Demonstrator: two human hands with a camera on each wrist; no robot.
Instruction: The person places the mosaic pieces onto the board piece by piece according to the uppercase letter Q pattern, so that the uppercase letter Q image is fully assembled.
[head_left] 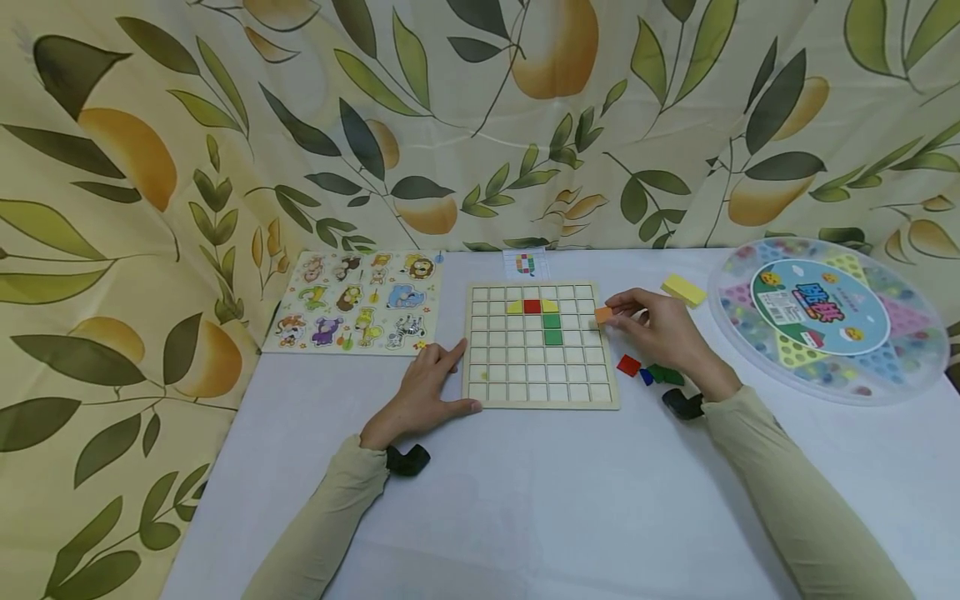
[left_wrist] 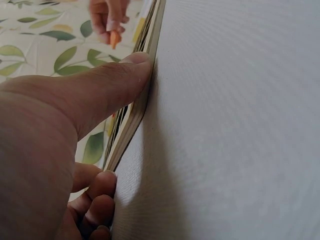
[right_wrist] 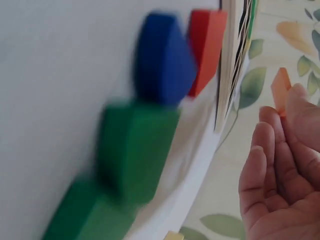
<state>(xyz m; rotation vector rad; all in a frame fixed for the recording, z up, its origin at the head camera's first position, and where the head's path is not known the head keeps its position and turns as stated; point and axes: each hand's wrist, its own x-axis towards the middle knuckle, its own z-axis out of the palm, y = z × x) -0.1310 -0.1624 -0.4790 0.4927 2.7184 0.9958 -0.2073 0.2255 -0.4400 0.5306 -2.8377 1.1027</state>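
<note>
A wooden grid board (head_left: 542, 401) lies on the white table with a red square tile (head_left: 532, 307), two yellow triangular tiles and two green square tiles (head_left: 552, 337) in its cells. My left hand (head_left: 423, 387) rests at the board's lower left corner, its thumb (left_wrist: 117, 80) straight against the front edge and its fingers touching the left side. An orange tile (head_left: 603, 315) is pinched between the thumb and fingers of my right hand (head_left: 660, 329), just over the board's right edge. Below that hand lie a loose red tile (head_left: 628, 366), a blue tile (right_wrist: 162, 60) and green tiles (right_wrist: 140, 152).
A small pattern card (head_left: 527, 264) lies behind the board. An animal picture board (head_left: 356, 302) is to the left. On the right are a yellow block (head_left: 683, 290) and a round, clear Chinese checkers case (head_left: 828, 321). A leaf-patterned cloth (head_left: 480, 167) hangs behind the table.
</note>
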